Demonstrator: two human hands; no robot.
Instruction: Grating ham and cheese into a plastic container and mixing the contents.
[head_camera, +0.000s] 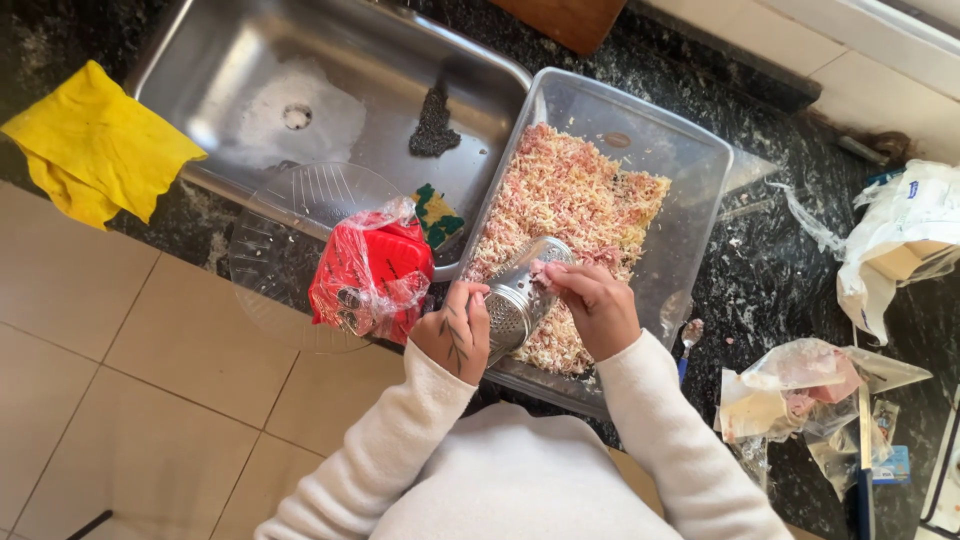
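My left hand (455, 332) grips a round metal grater drum (520, 292) and holds it tilted over a clear plastic tub (690, 180). The tub holds a heap of pink and pale shredded food (565, 210). My right hand (597, 305) pinches at the drum's open end, fingers on a small pink piece there. Both hands hover over the near end of the tub. White sleeves cover both arms.
A steel sink (300, 90) lies to the left, with a dark scrubber (434, 125), a clear lid (290, 245), a red item in plastic wrap (370, 278) and a green sponge (437, 215). A yellow cloth (95, 145) hangs left. Plastic bags (800, 395) and a knife (863, 440) lie right on the black counter.
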